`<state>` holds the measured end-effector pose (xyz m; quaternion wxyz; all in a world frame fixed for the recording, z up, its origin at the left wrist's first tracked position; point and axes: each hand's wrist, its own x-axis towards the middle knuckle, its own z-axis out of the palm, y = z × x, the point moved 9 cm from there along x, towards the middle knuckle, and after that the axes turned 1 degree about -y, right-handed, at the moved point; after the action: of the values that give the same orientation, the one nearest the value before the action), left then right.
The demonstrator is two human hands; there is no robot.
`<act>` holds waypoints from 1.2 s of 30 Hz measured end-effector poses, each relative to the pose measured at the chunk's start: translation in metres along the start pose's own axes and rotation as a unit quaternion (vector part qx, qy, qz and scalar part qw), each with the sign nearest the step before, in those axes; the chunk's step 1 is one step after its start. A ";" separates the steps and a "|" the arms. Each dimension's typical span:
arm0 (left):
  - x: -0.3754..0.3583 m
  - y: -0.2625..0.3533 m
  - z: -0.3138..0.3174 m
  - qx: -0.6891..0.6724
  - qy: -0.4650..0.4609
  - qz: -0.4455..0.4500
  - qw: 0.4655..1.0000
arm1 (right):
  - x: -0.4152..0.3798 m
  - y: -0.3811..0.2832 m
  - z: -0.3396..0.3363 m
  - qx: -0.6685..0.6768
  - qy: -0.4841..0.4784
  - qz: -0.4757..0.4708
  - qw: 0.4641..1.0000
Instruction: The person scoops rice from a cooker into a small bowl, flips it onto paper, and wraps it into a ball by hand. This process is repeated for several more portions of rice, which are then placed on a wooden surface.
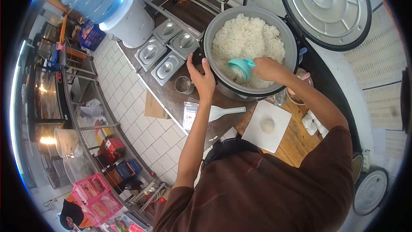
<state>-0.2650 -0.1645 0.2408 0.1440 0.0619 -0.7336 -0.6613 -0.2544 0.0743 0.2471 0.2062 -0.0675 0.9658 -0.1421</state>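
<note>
A large rice cooker pot (209, 38) full of cooked white rice (244, 36) stands on the counter. My right hand (268, 69) reaches over its near right side, fingers closed round the handle of a teal scoop (241, 68). The scoop's round cup is tilted and sits down in the rice. At the pot's left outer side is my left hand (201, 77), thumb and fingers spread, fingertips close to the dark side handle. A small metal cup (183, 84) stands just left of that hand. Nearer me, a small mound of rice (267, 125) lies on white paper (257, 139).
Lidded steel containers (168, 68) line the counter's left part. A white rice paddle (227, 111) lies by my left forearm. The cooker's lid (324, 0) is raised at the upper right. White wrapped bundles (312, 123) rest on the wooden board (292, 148). Another person (71, 215) is at lower left.
</note>
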 end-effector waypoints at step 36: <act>-0.178 -0.109 -0.001 0.102 -0.347 -0.087 0.928 | -0.214 0.229 0.219 0.262 0.440 0.327 0.794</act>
<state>-0.1061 -0.1283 0.1103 -0.1849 -0.0939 -0.7926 -0.5733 0.0142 0.2785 0.0675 -0.1973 0.3791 0.8426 -0.3277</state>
